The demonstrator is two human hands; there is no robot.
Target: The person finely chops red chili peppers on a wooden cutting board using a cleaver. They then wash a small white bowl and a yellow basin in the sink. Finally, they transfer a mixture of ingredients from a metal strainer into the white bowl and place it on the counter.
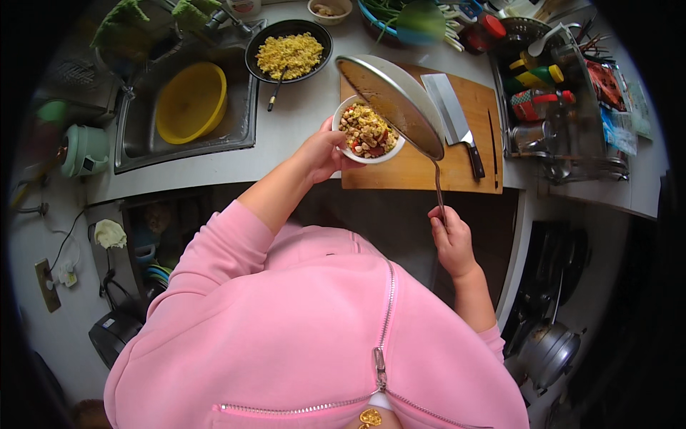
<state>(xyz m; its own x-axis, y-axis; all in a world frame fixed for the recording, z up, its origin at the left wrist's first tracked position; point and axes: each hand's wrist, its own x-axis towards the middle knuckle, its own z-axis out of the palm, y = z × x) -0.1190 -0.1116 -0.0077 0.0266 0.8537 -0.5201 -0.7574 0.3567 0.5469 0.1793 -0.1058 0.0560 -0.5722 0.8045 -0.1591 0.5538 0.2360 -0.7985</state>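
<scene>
My left hand point(328, 153) grips a white bowl point(379, 160) from its left side. Chopped food point(366, 131) with red and yellow bits fills it. My right hand point(452, 236) is closed around the thin handle of a metal pan or wok point(423, 88), which is tilted on its side with its rim over the bowl. Beneath them lies a wooden cutting board point(364, 179), bearing a cleaver point(447, 102) with a dark handle and a thin black stick point(492, 150). Behind to the left, a black bowl point(329, 51) holds yellow rice-like food point(292, 53) and a utensil point(276, 94).
At left, a yellow basin point(190, 104) sits in a steel sink point(249, 107). A small bowl point(335, 20) and a basin of green onions point(375, 24) stand at the back. The right side has a rack point(595, 128) with bottles and jars.
</scene>
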